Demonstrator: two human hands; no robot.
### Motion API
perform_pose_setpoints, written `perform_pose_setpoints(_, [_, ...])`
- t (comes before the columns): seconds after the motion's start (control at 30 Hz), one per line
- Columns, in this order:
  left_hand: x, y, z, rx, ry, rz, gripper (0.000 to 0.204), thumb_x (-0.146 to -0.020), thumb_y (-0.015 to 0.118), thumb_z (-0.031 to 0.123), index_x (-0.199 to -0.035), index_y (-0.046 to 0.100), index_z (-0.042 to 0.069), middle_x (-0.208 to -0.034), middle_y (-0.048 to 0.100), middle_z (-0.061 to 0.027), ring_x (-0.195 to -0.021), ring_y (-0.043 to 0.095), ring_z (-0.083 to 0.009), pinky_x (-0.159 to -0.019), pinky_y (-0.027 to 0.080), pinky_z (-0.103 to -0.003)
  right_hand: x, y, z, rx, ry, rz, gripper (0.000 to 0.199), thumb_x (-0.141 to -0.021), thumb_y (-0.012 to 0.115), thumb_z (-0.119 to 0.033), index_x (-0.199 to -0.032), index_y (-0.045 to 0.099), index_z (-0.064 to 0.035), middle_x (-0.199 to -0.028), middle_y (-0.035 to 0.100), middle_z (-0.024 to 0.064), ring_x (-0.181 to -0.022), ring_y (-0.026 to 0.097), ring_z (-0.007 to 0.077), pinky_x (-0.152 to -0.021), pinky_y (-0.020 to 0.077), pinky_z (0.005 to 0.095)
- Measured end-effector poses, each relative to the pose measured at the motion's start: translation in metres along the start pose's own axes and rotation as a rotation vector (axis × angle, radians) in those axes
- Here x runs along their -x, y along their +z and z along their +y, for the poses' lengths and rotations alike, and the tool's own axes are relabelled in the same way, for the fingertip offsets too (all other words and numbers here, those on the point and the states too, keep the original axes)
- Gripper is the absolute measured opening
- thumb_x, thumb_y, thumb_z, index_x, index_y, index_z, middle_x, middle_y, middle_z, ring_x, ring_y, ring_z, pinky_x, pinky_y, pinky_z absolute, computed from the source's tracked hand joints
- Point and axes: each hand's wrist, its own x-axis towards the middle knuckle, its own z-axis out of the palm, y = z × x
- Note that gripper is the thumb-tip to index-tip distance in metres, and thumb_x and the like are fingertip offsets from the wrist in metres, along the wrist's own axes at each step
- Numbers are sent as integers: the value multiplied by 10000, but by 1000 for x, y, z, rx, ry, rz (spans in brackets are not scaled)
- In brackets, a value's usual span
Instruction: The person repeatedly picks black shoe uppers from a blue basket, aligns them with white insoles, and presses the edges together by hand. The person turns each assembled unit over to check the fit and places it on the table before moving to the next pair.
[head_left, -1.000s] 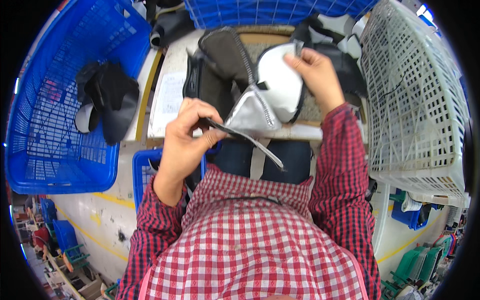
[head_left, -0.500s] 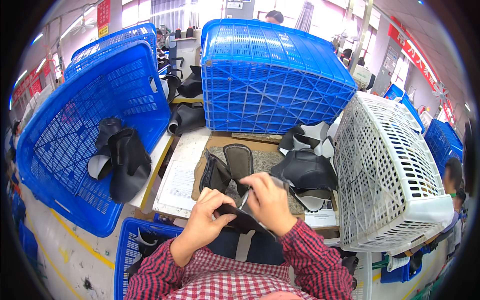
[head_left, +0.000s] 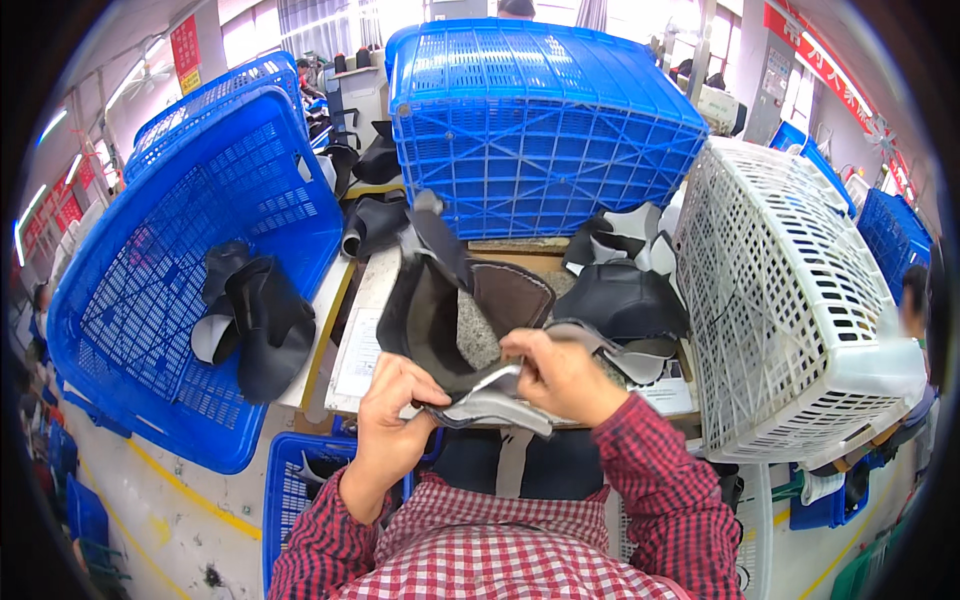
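A black boot upper with a dark lining and pale grey edges is stretched open between my hands, above the near edge of the workbench. My left hand pinches its near left edge between thumb and fingers. On the near right edge, my right hand is closed with its fingertips on the pale strip. A greyish piece shows beside the right hand's knuckles; I cannot make out whether it belongs to the upper. More black uppers with white linings lie piled just right of my right hand.
A large blue crate lies on its side at the back. The tilted blue crate on the left holds several black uppers. To the right stands a white crate on its side. A printed sheet lies at the bench's left.
The upper has been opened out and now spreads farther up and across the bench. My right hand has moved slightly right; both hands still grip its near edge. The whole view has shifted a little.
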Motion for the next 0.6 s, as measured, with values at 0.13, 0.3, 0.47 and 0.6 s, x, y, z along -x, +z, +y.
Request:
perform_pose_setpoints(0.13, [-1, 5, -15, -4, -26, 31, 266, -617, 628, -166, -796, 667, 27, -892, 652, -82, -902, 589, -263, -827, 458, -343, -1, -20, 0, 88, -36, -83, 326, -801, 708, 74, -1107, 647, -22, -942, 731, 99, -726, 724, 238, -665, 579, 336])
perform_pose_setpoints(0.3, [16, 31, -51, 129, -273, 38, 254, -690, 632, -202, -827, 640, 11, -932, 623, -70, -881, 601, -180, -739, 471, -268, 31, 11, 13, 29, -91, -50, 217, -825, 686, -13, -1037, 665, -56, -963, 716, 85, -826, 711, 294, -713, 577, 377])
perform_pose_setpoints(0.47, [34, 36, -69, 121, -328, -9, 281, -709, 685, -218, -846, 633, 22, -945, 601, -58, -925, 611, -157, -780, 479, -260, 54, 25, 28, 38, -69, -159, 247, -821, 675, -9, -1064, 656, -52, -1093, 702, 82, -944, 697, 290, -802, 577, 389])
perform_pose_setpoints(0.6, [28, 32, -57, -58, -91, -75, 314, -647, 603, -221, -859, 621, 9, -944, 584, -104, -924, 601, -252, -798, 482, -327, 49, 19, 25, 33, -56, -170, 274, -816, 685, -12, -1086, 655, -48, -1158, 691, 86, -995, 695, 300, -842, 582, 384])
